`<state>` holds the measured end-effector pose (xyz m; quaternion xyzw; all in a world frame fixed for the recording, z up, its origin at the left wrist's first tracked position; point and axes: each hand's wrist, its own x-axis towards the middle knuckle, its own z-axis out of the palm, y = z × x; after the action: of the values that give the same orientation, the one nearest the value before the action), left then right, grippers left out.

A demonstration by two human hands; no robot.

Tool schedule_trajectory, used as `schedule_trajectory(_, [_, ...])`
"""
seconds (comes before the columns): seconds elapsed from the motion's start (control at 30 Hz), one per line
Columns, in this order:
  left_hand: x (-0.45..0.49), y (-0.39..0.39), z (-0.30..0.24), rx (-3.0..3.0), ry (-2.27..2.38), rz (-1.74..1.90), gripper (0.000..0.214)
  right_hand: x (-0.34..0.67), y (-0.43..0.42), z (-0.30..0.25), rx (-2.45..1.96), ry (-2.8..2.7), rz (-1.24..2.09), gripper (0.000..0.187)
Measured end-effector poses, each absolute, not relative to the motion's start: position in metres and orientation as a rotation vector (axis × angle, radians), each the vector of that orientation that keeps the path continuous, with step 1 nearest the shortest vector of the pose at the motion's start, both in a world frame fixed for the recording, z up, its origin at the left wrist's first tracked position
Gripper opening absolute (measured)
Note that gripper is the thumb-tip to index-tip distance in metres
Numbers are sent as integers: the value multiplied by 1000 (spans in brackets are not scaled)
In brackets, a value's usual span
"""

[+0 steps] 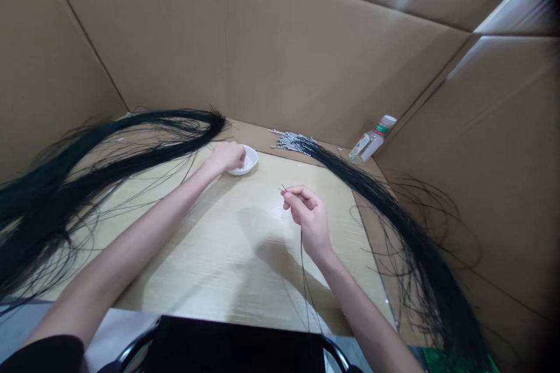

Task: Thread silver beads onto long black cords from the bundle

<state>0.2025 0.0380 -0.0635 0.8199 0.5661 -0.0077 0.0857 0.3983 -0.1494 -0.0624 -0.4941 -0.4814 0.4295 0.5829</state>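
My left hand (227, 157) reaches forward to a small white dish (249, 161), its fingers curled at the dish's rim; what they hold is hidden. My right hand (308, 213) hovers over the middle of the table, thumb and fingers pinched on a thin black cord (301, 256) whose tip sticks up past the fingers and whose length hangs down toward me. A thick bundle of black cords (109, 140) lies across the left side. Another bundle of black cords (394, 210) with silvery beads (291, 141) at its far ends runs along the right.
The pale wooden table (227, 256) is enclosed by tall cardboard walls (306, 52) on three sides. A small plastic bottle (371, 140) with a green-banded white cap leans in the far right corner. A dark object (236, 347) sits at the near edge.
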Motion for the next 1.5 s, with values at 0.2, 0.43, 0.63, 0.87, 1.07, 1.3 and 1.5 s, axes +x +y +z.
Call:
schedule_trajectory(0.2, [191,33,-59,2476,1780,180,26,400,-153,-54,-1150,-1159,946,26])
schedule_trajectory(0.43, [187,28,-68,2453,1789,411,39,399,-155,-52,-1141,-1188,891,20])
schedule_trajectory(0.63, [182,20,-73,2363,1661,682,29,400,-156,-52,-1133,-1210,843,19])
schedule_trajectory(0.87, [205,-16,-59,2055,1072,937,29,400,-162,-49,-1157,-1219,719,18])
schedule_trajectory(1.07, [229,-64,-48,1810,572,861,25,401,-177,-39,-1171,-1370,286,11])
schedule_trajectory(1.3, [235,-80,-43,1586,398,826,8,400,-185,-30,-1096,-1558,114,10])
schedule_trajectory(1.5, [235,-78,-48,1567,395,846,8,401,-184,-29,-1120,-1564,84,14])
